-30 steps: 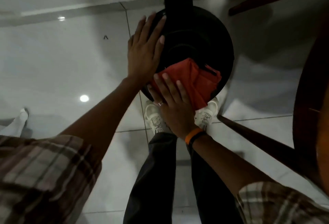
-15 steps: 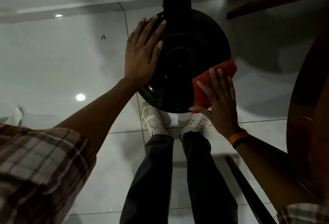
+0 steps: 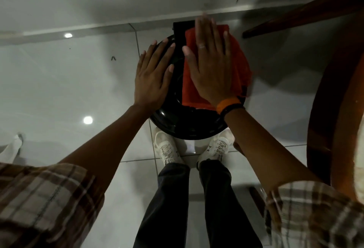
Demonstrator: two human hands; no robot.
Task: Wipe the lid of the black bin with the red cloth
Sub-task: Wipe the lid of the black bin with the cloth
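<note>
The round black bin lid (image 3: 189, 123) sits just beyond my feet, its hinge block (image 3: 180, 29) at the far side. The red cloth (image 3: 239, 64) lies spread over the lid's right and far half. My right hand (image 3: 211, 64) presses flat on the cloth, fingers stretched toward the hinge. My left hand (image 3: 152, 76) rests flat on the lid's left edge, fingers apart, touching the lid and not the cloth.
Glossy white floor tiles (image 3: 59, 82) surround the bin, with a wall base behind it. A round wooden table (image 3: 334, 109) curves along the right, one of its legs (image 3: 303, 11) angling past the far right of the bin. My white shoes (image 3: 167, 149) stand against the bin.
My right hand has swept the red cloth from the lid's near edge out to its right rim and then up to the far side by the hinge. The left hand stayed on the left edge.
</note>
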